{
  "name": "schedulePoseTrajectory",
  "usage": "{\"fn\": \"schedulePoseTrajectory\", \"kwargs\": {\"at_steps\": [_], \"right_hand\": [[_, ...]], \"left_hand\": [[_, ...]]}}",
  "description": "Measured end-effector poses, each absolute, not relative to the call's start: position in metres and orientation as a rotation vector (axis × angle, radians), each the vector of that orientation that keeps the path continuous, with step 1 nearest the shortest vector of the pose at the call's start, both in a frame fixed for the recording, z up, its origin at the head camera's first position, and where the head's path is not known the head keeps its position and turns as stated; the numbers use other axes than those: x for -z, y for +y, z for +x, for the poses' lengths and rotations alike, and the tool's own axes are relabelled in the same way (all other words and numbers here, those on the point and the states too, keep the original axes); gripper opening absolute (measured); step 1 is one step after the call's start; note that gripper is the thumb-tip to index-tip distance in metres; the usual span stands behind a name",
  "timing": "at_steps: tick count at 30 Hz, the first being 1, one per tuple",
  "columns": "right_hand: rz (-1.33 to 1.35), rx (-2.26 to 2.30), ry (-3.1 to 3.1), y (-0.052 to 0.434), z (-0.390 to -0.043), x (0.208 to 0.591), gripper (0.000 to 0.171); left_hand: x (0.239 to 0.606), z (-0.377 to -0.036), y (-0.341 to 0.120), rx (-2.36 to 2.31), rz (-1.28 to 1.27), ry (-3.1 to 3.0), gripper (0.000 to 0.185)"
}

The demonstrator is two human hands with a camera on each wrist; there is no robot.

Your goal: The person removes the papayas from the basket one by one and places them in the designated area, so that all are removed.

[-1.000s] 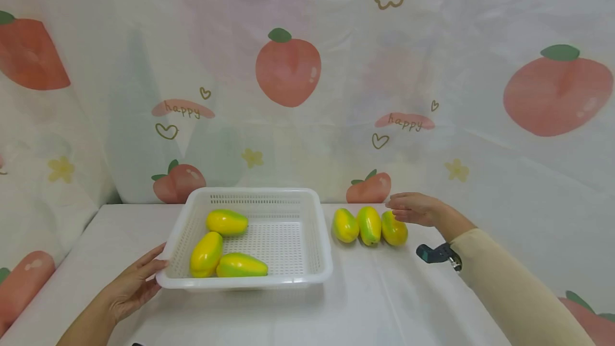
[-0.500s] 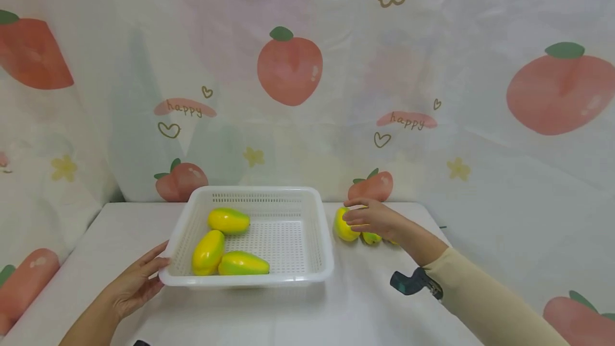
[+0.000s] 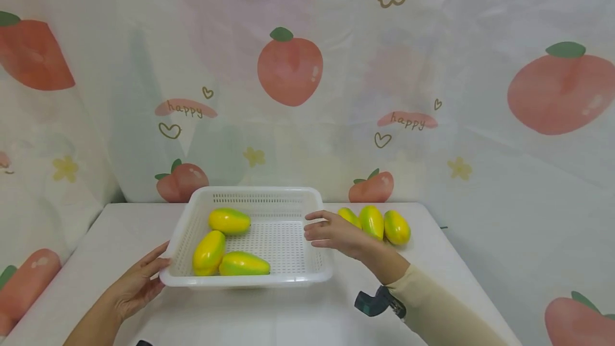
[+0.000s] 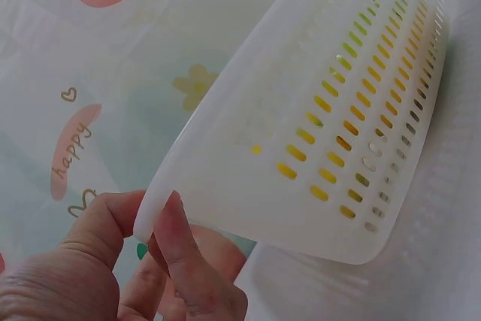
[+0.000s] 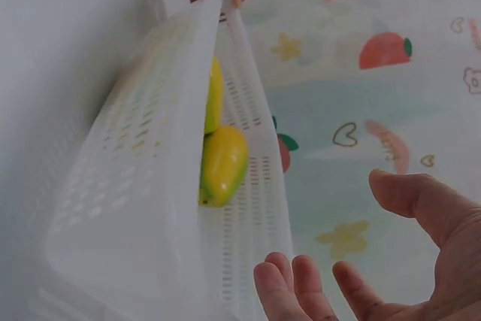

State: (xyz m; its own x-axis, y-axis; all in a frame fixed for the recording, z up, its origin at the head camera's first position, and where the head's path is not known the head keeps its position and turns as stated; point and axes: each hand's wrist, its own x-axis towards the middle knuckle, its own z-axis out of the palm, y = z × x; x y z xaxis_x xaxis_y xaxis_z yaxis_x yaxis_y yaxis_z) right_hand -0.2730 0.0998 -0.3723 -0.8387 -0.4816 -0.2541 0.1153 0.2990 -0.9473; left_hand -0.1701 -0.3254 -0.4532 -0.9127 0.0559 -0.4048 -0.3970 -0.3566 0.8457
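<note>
A white plastic basket with slotted walls stands on the table, with three yellow-green, mango-like fruits lying in its left half. My left hand pinches the left front corner of its rim; the left wrist view shows the thumb and a finger on either side of the rim. My right hand hovers over the right side of the basket, fingers spread and nothing in them. In the right wrist view, a gap separates the right thumb from the fingers.
Three more fruits lie in a row right of the basket, the nearest partly hidden by my right hand. A white cloth covers the table. Behind it hangs a printed backdrop. A dark device is strapped at my right wrist.
My right hand has moved left, from above the fruit row to the basket's right rim, with nothing in it. The left hand keeps its grip on the rim, and the fruits have stayed put.
</note>
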Motion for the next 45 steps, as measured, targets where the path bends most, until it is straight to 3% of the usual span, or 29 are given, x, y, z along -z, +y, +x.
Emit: {"fn": "schedulePoseTrajectory", "kwargs": {"at_steps": [21, 45], "right_hand": [[-0.331, 1.674, 2.018, 0.048, -0.264, 0.417, 0.059], [-0.293, 1.47, 2.072, 0.001, -0.274, 0.432, 0.06]], "left_hand": [[0.453, -0.169, -0.324, -2.369, -0.415, 1.548, 0.036], [0.455, -0.171, -0.325, -2.362, -0.457, 1.575, 0.036]]}}
